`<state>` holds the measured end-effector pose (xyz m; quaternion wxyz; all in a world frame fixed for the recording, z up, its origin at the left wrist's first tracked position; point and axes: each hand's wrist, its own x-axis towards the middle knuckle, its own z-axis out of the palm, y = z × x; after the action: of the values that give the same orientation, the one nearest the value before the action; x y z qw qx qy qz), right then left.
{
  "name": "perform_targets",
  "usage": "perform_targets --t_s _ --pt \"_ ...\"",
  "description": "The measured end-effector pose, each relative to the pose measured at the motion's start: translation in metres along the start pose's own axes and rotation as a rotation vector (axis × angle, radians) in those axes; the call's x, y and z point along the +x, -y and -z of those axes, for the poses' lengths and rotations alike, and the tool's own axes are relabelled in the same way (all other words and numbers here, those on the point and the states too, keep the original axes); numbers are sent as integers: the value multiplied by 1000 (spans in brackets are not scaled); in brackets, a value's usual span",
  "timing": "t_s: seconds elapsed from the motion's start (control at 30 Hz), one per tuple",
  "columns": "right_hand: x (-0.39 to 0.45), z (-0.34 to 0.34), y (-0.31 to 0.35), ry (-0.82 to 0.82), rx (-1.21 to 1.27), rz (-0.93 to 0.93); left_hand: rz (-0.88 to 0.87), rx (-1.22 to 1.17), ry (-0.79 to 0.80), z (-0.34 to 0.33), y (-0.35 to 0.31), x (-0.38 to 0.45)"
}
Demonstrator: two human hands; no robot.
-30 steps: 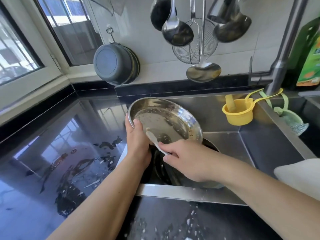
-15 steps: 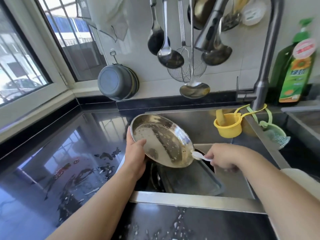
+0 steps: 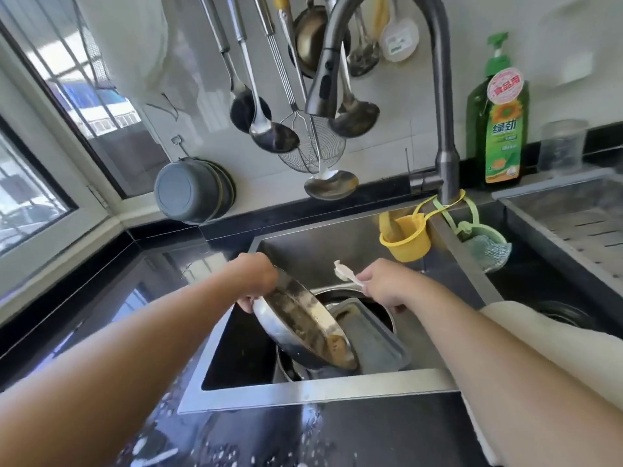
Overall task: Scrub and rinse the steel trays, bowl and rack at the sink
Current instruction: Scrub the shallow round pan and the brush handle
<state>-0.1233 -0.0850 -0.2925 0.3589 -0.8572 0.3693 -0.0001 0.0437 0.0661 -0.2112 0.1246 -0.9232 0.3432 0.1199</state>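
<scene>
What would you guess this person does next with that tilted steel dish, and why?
Probably bring the white scraper back down to the tilted round tray and push the scraps out. The left hand grips the tray's upper rim, brownish residue sits at its low edge over the sink, and the right hand holds the scraper just above it.

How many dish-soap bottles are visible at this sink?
1: a green pump bottle stands on the counter by the wall, right of the faucet. Others may sit out of frame.
</scene>
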Motion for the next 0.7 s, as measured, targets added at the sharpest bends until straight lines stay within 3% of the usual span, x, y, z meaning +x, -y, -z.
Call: perform_targets --t_s 0.1,0.3,0.37,0.43,0.6,0.7 --pt "-2 0 -1 16 -1 32 25 49 144 17 -11 -4" --pt "-9 2 -2 34 -12 87 -26 -144 244 24 14 -2" --pt "-10 2 -1 30 -14 99 -76 -70 277 18 21 -5" --pt "-10 2 -1 37 -17 102 -173 108 231 13 27 -8" --pt "-7 0 -3 32 29 90 -529 544 -155 17 34 -15" --pt "-6 0 -2 -9 96 87 -656 512 -134 18 31 -12"
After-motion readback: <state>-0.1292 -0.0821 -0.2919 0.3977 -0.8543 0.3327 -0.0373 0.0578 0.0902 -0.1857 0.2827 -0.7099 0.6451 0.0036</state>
